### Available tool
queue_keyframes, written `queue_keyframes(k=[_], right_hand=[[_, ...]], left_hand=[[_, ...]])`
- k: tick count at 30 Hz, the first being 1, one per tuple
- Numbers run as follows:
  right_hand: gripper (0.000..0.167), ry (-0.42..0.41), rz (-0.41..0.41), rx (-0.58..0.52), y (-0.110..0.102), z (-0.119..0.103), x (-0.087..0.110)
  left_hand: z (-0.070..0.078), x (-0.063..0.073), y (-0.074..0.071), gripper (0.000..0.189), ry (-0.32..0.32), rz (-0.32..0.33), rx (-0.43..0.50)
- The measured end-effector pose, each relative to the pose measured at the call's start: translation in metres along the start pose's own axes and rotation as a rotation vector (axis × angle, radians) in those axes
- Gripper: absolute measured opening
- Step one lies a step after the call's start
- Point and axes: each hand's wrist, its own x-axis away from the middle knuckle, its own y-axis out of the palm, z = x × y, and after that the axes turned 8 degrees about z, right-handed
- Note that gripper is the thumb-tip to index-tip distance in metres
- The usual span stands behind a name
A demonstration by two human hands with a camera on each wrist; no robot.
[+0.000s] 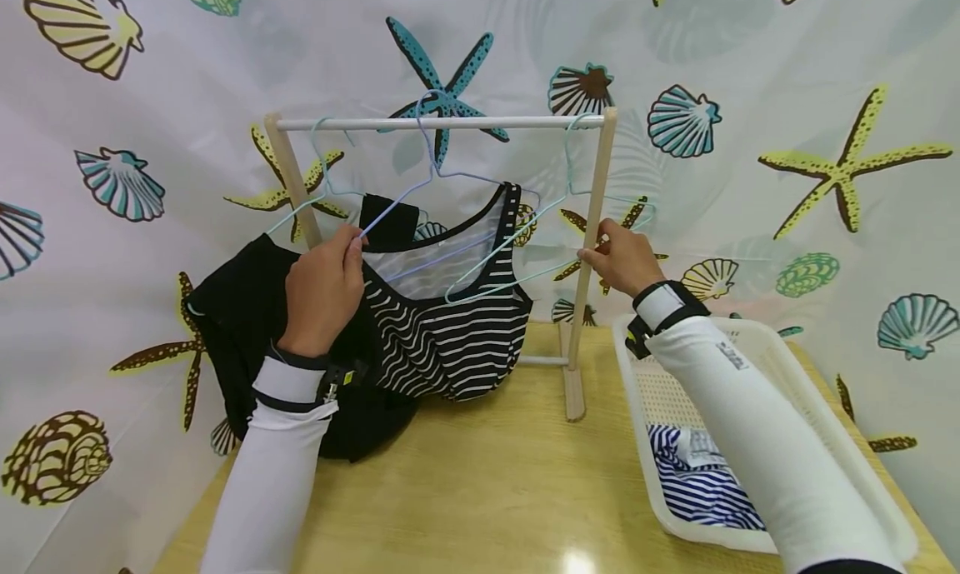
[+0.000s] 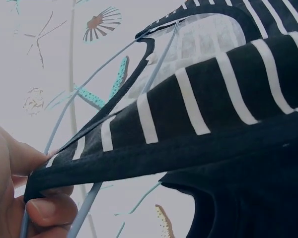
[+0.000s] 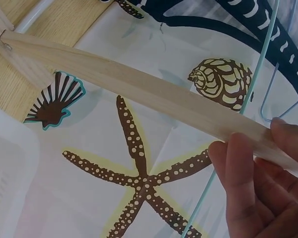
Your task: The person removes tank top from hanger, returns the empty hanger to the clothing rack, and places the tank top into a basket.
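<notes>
Striped top [image 1: 468, 336]: hangs on blue hanger [image 1: 405, 195]
Left hand [image 1: 326, 291]: pinches strap [image 2: 92, 148] and hanger
Right hand [image 1: 624, 257]: grips wooden rack post [image 1: 582, 299]

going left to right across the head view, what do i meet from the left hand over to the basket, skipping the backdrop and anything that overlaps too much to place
Left hand → black-and-white striped top → right hand → white basket

Curtained indoor work area, seashell-print cloth backdrop [image 1: 720, 24], wooden table [image 1: 480, 482], small clothes rack [image 1: 510, 123]
</notes>
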Motion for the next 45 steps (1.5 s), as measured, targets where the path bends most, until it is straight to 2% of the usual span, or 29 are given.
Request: queue_keyframes(k=[6, 13, 21, 25, 31, 40, 45], right_hand=[[0.029, 0.024, -0.018, -0.016, 0.006, 0.006, 0.002], [0.029, 0.026, -0.016, -0.024, 0.000, 0.004, -0.003], [0.029, 0.043, -0.042, -0.018, -0.006, 0.003, -0.006], [0.028, 0.061, -0.044, -0.015, -0.005, 0.001, -0.005], [0.029, 0.070, -0.042, -0.042, -0.002, -0.001, -0.007], [0.030, 0.069, -0.059, -0.043, 0.001, -0.001, -0.010], [0.030, 0.063, -0.068, -0.030, -0.002, 0.000, -0.010]], left_hand=[[-0.002, 0.002, -0.006, 0.026, 0.005, 0.036, -0.023], [0.001, 0.002, -0.013, 0.024, 0.006, 0.066, 0.012], [0.011, 0.023, -0.030, 0.023, -0.032, 0.117, 0.029], [0.016, 0.033, -0.042, 0.021, -0.038, 0.164, 0.026], [0.025, 0.040, -0.067, 0.021, -0.043, 0.209, -0.023], [0.043, 0.056, -0.101, 0.023, -0.115, 0.159, -0.105], [0.053, 0.067, -0.117, 0.021, -0.158, 0.149, -0.106]])
